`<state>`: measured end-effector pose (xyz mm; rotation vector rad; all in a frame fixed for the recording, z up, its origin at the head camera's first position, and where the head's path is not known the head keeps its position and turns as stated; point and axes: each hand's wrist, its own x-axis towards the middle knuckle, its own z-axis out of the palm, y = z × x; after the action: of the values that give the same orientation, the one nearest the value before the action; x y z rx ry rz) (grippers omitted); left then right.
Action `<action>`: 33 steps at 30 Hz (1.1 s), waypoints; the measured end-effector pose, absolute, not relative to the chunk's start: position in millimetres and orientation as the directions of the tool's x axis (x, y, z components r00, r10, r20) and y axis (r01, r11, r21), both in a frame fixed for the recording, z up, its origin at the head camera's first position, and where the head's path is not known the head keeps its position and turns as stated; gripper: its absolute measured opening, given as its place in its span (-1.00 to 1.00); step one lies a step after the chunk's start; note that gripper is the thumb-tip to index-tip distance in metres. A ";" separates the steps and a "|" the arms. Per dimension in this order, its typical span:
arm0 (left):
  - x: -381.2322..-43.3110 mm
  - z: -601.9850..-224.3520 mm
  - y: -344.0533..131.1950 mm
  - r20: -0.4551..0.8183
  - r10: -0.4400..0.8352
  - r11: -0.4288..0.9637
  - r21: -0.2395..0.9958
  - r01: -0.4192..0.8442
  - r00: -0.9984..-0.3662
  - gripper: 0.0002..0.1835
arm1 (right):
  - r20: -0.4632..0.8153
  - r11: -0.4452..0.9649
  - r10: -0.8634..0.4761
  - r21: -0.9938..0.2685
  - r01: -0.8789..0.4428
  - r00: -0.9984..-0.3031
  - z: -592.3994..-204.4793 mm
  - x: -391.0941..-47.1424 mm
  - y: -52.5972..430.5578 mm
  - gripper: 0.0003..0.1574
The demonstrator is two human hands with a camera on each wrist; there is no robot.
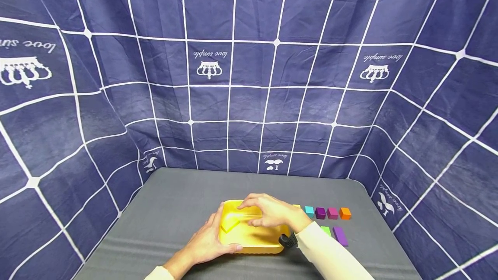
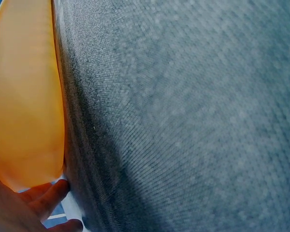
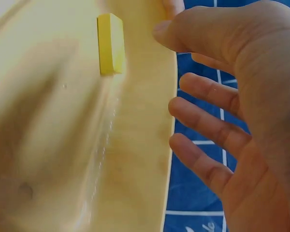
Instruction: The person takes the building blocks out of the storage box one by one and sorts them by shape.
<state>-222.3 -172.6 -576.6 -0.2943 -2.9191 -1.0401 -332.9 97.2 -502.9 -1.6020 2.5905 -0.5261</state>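
Observation:
A shallow yellow tray (image 1: 260,249) stands on the grey table near its front. My left hand (image 1: 208,239) rests against the tray's left front corner, fingers stretched along the left wall and thumb along the front. In the left wrist view, the fingertips (image 2: 61,186) lie low by the outside of the orange-looking wall. Over the tray hovers my right hand (image 1: 268,211), its fingers spread and thumb apart, with nothing between them. Inside the tray, toward its left side, lies a yellow block (image 3: 110,44). The right forearm covers part of the tray's right side.
Right of the tray, a row holds a cyan block (image 1: 309,211), a dark purple block (image 1: 320,213), a pink block (image 1: 332,213) and an orange block (image 1: 345,213). Nearer lie a green block (image 1: 326,230), partly behind the sleeve, and a long purple block (image 1: 340,237). Blue cloth (image 1: 249,107) surrounds the table.

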 end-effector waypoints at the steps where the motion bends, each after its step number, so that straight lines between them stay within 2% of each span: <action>1: -222.3 -576.6 -172.7 0.092 0.168 0.759 0.624 0.188 -0.982 0.66 | 0.122 0.406 -0.880 -0.308 -0.860 -0.459 -503.5 -333.6 93.6 -0.34; 8: -222.8 -577.7 -172.9 0.101 0.167 0.764 0.615 0.194 -0.981 0.66 | 0.050 0.397 -0.906 -0.244 -0.885 -0.421 -511.8 -338.5 72.0 -0.25; 15: -223.5 -578.1 -173.4 0.090 0.163 0.758 0.626 0.183 -0.983 0.66 | -0.015 0.423 -0.903 -0.207 -0.882 -0.429 -522.2 -343.7 55.2 -0.20; 20: -223.1 -578.5 -173.5 0.084 0.158 0.757 0.629 0.176 -0.984 0.66 | -0.032 0.393 -0.918 -0.194 -0.899 -0.395 -527.2 -344.3 45.6 -0.19; 33: -222.7 -577.2 -173.3 0.084 0.154 0.754 0.634 0.172 -0.984 0.66 | -0.062 0.358 -0.933 -0.093 -0.929 -0.353 -529.8 -345.3 32.7 -0.41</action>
<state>-222.7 -173.3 -577.2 -0.2716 -2.9169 -1.0581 -345.3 32.7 -529.8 -1.7224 2.5010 -0.0636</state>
